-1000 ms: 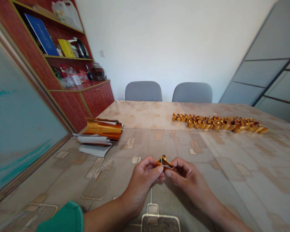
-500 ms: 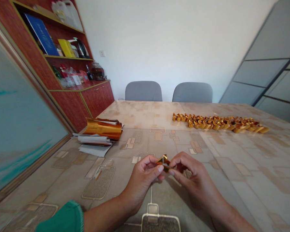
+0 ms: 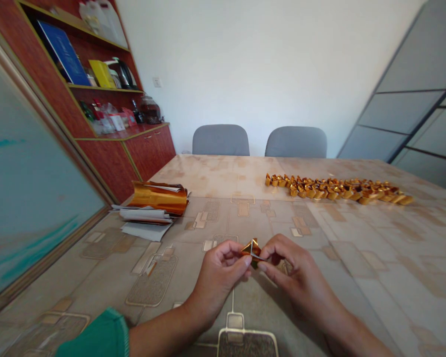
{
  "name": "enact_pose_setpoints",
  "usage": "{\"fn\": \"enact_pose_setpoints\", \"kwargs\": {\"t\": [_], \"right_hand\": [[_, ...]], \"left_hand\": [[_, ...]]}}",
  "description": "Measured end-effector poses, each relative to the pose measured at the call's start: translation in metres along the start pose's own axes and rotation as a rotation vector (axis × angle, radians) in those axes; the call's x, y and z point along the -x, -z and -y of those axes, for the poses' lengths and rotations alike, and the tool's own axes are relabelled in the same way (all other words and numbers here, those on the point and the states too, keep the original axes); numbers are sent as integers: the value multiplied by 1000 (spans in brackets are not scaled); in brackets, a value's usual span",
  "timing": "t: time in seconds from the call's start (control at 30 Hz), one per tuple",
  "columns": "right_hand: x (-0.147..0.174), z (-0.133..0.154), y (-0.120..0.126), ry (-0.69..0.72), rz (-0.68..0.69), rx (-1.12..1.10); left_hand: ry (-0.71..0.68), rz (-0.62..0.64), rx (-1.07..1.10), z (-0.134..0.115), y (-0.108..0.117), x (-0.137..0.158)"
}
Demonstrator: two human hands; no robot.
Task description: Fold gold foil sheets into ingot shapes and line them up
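Observation:
Between my two hands is a small piece of folded gold foil paper point(image 3: 253, 246), with a pointed peak standing up and a pale inner edge showing. My left hand point(image 3: 223, 267) pinches its left side between thumb and fingers. My right hand point(image 3: 292, 263) grips the right side with thumb and forefinger, close to the left thumb. Both hands are held just above the patterned tablecloth point(image 3: 193, 282). Fingers cover the lower part of the folded paper.
Rows of folded gold paper pieces point(image 3: 338, 189) stand at the far right of the table. A stack of gold and grey-white paper sheets point(image 3: 158, 198) lies at the left. Two grey chairs point(image 3: 221, 140) stand behind the table, and a red cabinet point(image 3: 148, 153) is at the back left.
The hands stay in nearly the same place. My right thumb and forefinger have shifted slightly on the folded paper, and its peak looks a little wider.

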State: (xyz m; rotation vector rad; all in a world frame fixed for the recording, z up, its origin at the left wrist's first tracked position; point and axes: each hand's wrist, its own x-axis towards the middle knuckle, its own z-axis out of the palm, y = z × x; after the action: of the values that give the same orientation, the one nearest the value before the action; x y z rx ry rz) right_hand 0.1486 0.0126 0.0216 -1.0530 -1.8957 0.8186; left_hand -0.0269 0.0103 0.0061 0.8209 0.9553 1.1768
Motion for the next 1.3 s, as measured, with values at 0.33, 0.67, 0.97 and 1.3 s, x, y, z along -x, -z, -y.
{"fn": "enact_pose_setpoints", "kwargs": {"t": [0.33,0.67,0.97,1.3], "right_hand": [[-2,-6,7,45,84,16],[0,-5,0,-125,113,-92],[-2,-4,-6,-174,23,-111],[0,-6,-11,-223,3,-366]], "left_hand": [[49,30,-40,-5,0,3],[82,26,-18,-2,-1,1],[52,57,-16,-1,0,3],[87,-24,24,-1,0,2]]}}
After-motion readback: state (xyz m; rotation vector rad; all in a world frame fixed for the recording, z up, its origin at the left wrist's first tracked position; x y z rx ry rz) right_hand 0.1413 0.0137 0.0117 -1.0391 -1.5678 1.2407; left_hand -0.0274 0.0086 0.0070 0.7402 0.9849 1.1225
